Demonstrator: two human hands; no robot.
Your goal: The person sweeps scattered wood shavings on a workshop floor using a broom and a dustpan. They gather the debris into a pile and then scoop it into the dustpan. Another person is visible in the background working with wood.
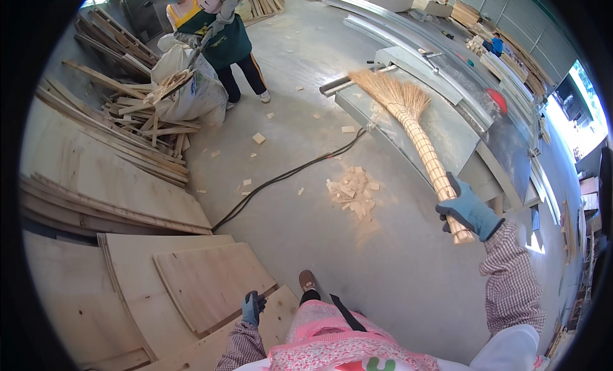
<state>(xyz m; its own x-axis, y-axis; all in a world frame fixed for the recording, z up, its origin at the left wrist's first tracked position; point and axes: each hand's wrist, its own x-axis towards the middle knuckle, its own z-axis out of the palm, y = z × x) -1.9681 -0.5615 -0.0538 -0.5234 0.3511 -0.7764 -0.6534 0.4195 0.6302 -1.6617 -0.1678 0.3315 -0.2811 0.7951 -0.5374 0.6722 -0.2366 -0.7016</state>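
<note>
My right hand, in a blue-grey work glove, is closed round the lower handle of a straw broom. The broom slants up and to the left, its bristles over the dusty grey top of a machine table; whether they touch it I cannot tell. My left hand, gloved alike, hangs by the edge of the plywood sheets with its fingers loosely bent and partly apart, and nothing shows in it. A small heap of wood scraps and sawdust lies on the floor between the hands and the machine.
Black cables run across the floor to the machine. Plywood sheets are stacked at left. Beyond them a person in a green apron stands by a white sack and scrap strips. Metal rails and a red disc are at right.
</note>
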